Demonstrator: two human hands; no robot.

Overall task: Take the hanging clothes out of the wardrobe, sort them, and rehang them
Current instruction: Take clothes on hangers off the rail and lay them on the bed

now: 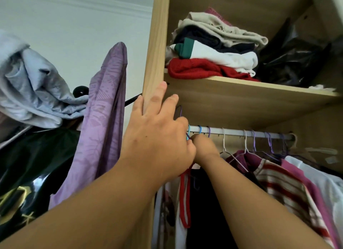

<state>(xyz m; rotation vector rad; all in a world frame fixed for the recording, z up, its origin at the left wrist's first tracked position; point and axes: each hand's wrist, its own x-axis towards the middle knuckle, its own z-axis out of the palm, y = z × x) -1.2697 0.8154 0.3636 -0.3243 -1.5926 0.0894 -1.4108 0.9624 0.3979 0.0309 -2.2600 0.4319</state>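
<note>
The right hand [204, 146] grips hanger hooks [199, 130] at the left end of the rail [232, 131]; the left hand [157, 137] braces on the wardrobe panel [156, 44], its hold unclear; tangled hooks may drag neighbouring clothes [278, 174] down.

Looking like somebody's bedroom at home: a light-wood wardrobe [156, 44] is standing open, folded jumpers [213, 50] are piling up on its shelf [259, 86], shirts [274, 176] are hanging off wire hangers [225, 146] on the rail [233, 132], and a coat stand [80, 91] alongside is sagging under draped clothes [105, 109] against a plain white wall [74, 25].
</note>
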